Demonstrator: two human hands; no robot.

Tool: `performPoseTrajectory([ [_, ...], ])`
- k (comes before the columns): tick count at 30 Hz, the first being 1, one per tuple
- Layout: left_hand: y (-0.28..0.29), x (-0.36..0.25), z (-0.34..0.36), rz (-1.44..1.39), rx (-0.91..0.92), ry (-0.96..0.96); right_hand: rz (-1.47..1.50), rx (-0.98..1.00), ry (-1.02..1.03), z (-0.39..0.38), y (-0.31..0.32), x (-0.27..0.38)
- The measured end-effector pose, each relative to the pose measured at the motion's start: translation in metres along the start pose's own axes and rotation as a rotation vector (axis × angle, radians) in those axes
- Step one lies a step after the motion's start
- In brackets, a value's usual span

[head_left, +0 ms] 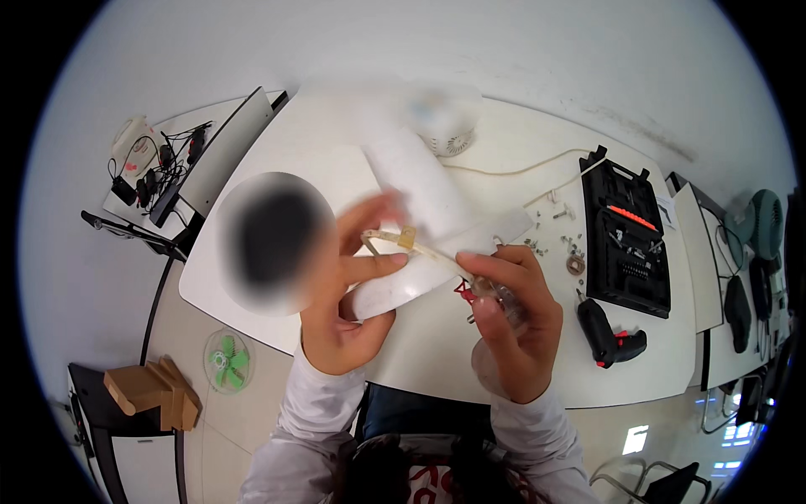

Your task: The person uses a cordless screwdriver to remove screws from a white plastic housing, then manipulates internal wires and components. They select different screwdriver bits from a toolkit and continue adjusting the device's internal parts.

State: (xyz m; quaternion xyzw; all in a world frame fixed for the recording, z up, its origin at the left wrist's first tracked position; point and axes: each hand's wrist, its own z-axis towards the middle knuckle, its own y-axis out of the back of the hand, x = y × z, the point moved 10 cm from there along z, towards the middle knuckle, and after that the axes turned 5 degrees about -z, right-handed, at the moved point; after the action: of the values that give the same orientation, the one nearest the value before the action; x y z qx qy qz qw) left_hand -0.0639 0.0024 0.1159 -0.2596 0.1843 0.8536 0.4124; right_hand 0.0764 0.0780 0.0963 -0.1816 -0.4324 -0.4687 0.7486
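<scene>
My left hand [337, 332] is closed around the rounded end of a long white plastic piece [399, 296]; its upper fingers are smeared by motion. Between my hands runs a cream cord [438, 259] with a yellowish tab [407, 238] around it, near my left thumb. My right hand [527, 336] pinches a small metal part [507, 304] by the other end of the cord. Red wires [464, 291] stick out beside that part, and my fingers hide much of it.
A black toolbox [625, 239] lies open at the right, with a cordless screwdriver [606, 332] below it. Several loose screws [541, 246] lie beside the box. At the back stands a white vented housing [449, 134] with a cable. A blurred dark round patch [281, 239] covers the left.
</scene>
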Motion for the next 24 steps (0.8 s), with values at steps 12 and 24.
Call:
performPoseTrajectory([
  [12,0.008,0.004,-0.007,0.161,0.037,-0.002,0.703,-0.231,-0.449,-0.024,0.017,-0.059],
  [24,0.002,-0.004,-0.007,0.279,0.023,-0.086,0.873,-0.105,-0.417,-0.023,0.000,-0.061],
])
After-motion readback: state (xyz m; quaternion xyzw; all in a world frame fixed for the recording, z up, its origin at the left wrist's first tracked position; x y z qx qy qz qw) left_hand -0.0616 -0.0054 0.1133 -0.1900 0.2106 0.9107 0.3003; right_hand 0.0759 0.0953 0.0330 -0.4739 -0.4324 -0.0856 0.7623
